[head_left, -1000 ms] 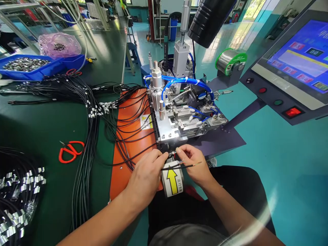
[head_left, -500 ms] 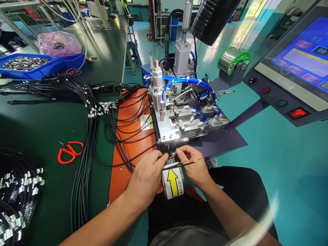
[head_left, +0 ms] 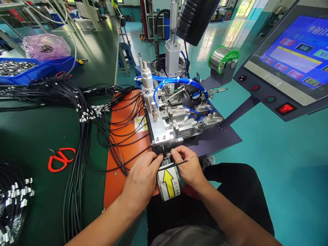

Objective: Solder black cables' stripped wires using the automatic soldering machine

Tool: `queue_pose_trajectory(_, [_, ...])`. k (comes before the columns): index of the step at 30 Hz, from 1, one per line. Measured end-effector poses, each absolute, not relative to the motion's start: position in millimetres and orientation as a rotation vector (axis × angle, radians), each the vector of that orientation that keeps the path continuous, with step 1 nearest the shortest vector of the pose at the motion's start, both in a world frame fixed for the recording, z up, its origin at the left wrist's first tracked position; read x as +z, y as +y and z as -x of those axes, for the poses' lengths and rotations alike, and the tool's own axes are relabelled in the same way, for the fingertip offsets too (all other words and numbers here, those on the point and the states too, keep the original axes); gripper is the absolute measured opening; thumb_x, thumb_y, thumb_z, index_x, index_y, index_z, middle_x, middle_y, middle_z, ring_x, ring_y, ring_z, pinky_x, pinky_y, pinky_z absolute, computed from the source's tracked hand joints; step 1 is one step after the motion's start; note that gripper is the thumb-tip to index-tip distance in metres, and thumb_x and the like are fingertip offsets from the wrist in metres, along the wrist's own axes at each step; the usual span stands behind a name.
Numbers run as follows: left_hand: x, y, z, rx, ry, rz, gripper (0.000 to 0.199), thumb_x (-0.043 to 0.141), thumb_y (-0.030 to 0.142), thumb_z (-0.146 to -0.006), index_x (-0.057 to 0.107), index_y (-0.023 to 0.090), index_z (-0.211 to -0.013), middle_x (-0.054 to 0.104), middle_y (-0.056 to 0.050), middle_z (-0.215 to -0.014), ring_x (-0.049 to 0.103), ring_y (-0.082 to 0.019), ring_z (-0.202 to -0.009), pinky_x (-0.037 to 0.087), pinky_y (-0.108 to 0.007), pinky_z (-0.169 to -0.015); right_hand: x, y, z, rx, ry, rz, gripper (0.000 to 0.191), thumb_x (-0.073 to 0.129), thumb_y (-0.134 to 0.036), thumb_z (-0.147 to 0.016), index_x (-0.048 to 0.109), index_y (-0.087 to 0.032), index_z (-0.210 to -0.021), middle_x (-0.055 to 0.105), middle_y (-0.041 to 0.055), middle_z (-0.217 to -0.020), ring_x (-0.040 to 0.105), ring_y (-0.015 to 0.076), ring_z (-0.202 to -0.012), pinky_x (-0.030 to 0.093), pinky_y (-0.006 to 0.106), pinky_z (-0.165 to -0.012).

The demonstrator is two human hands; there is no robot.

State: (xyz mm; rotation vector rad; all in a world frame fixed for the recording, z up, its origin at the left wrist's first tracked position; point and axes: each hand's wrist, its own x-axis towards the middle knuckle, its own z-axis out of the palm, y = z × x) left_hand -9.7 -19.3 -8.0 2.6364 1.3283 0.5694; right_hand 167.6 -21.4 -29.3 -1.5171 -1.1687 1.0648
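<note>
My left hand [head_left: 143, 172] is closed at the near end of the machine [head_left: 164, 128], its thumb and forefinger pressed on a black cable at the track. Opposite it, my right hand [head_left: 188, 165] pinches thin wire ends between thumb and forefinger. A black cable [head_left: 176, 164] with bare copper-coloured ends passes from the left fingers across the right hand. Just below the fingers is a label with a yellow arrow [head_left: 168, 182]. Several black cables [head_left: 123, 141] lie over the orange plate [head_left: 112, 186] left of the machine. The exact contact at the fingertips is too small to tell.
Red-handled scissors [head_left: 60, 160] and cable bundles [head_left: 77, 177] lie on the green table [head_left: 38, 133]. A blue tray [head_left: 51, 68] of metal parts stands behind. At the right are a control screen [head_left: 294, 51] and a solder spool [head_left: 222, 58]. A black cylinder [head_left: 196, 20] hangs above the machine.
The whole view has shifted, so the machine and table appear farther left. Both hands keep nearly the same grip and place at the machine's near end.
</note>
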Motion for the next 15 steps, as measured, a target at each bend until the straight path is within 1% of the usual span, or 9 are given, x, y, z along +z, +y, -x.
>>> queue_pose_trajectory(3, [-6.8, -18.8, 9.4, 0.578, 1.318, -2.649, 0.033, 0.044, 0.005, -0.089, 0.062, 0.013, -0.116, 0.061, -0.009, -0.099, 0.059, -0.021, -0.086, 0.054, -0.032, -0.074, -31.0, -22.1, -165.3, 1.049, -1.155, 1.526, 0.027, 0.057, -0.041, -0.089, 0.061, -0.018, -0.075, 0.06, 0.0005, -0.068, 0.053, 0.0148, -0.062, 0.04, 0.026, -0.058])
queue_pose_trajectory(8, [-7.0, -18.1, 10.6, 0.655, 1.273, -2.654, 0.037, 0.045, 0.003, -0.085, 0.061, 0.013, -0.117, 0.062, -0.009, -0.104, 0.059, -0.022, -0.092, 0.054, -0.034, -0.082, -36.6, -25.5, -163.0, 1.011, -1.131, 1.556, 0.028, 0.056, -0.044, -0.09, 0.063, -0.019, -0.079, 0.061, 0.001, -0.07, 0.053, 0.0153, -0.063, 0.041, 0.026, -0.06])
queue_pose_trajectory(12, [-7.9, -19.3, 10.7, 0.673, 1.26, -2.653, 0.04, 0.045, 0.001, -0.083, 0.059, 0.013, -0.119, 0.063, -0.01, -0.106, 0.059, -0.022, -0.093, 0.054, -0.035, -0.081, -37.6, -26.6, -163.3, 0.983, -1.157, 1.578, 0.028, 0.056, -0.044, -0.091, 0.063, -0.019, -0.08, 0.061, 0.0012, -0.071, 0.053, 0.0154, -0.064, 0.041, 0.027, -0.06])
queue_pose_trajectory(15, [-8.2, -19.9, 9.8, 0.699, 1.274, -2.66, 0.039, 0.046, 0.0, -0.083, 0.06, 0.013, -0.117, 0.063, -0.01, -0.103, 0.06, -0.022, -0.089, 0.055, -0.035, -0.08, -37.6, -27.1, -163.8, 0.99, -1.165, 1.568, 0.027, 0.056, -0.043, -0.091, 0.063, -0.019, -0.081, 0.062, 0.0012, -0.071, 0.054, 0.0155, -0.063, 0.042, 0.026, -0.059])
